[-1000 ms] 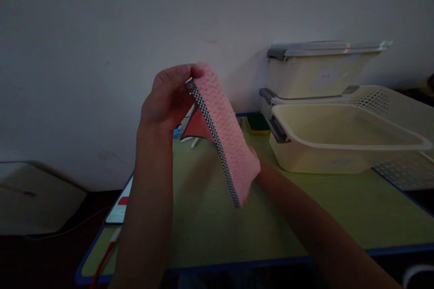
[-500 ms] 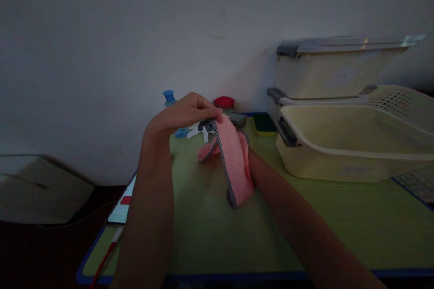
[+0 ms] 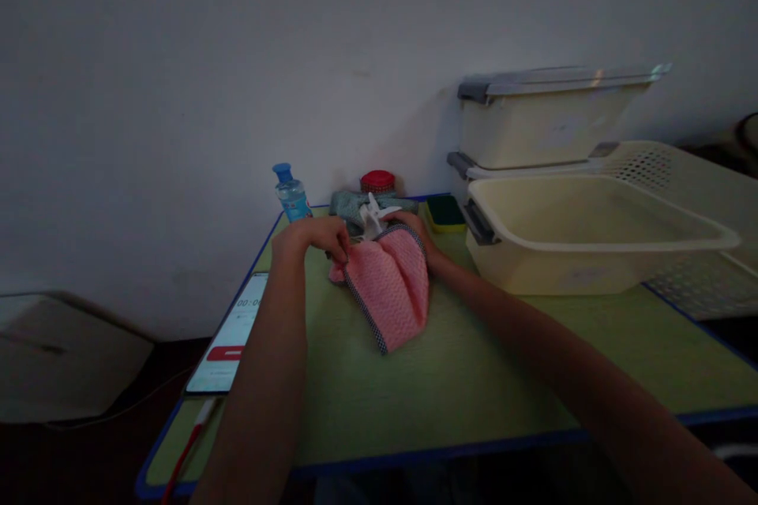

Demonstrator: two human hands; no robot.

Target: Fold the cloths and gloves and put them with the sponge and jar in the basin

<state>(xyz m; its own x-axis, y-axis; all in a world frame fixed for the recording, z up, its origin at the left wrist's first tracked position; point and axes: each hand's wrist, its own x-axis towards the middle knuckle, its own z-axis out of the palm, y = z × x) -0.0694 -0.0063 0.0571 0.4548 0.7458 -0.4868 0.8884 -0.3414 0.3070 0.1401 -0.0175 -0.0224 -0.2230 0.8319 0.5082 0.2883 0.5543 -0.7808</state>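
A pink textured cloth (image 3: pixel 388 288) with a black-and-white checked border hangs in folds above the green table. My left hand (image 3: pixel 328 237) is closed, pinching the cloth's upper left edge. At the cloth's upper right is my right hand (image 3: pixel 415 230), curled round its edge, with some fingers hidden behind the fabric. Just beyond the cloth, between the hands, is a white object with pointed arms (image 3: pixel 374 215), partly covered; I cannot tell its kind. A grey-green cloth (image 3: pixel 345 205) lies behind it.
A blue-capped bottle (image 3: pixel 291 193) and a red-lidded container (image 3: pixel 377 181) stand at the back. A green-and-yellow sponge (image 3: pixel 445 215) lies by a cream basin (image 3: pixel 592 272). Lidded boxes (image 3: pixel 533 126) are stacked behind. A phone (image 3: pixel 220 359) with a red cable lies left.
The pink cloth has been spread wider and its checked border turned outward. My left hand has moved lower and left; my right hand has come out from behind the cloth to its right edge.
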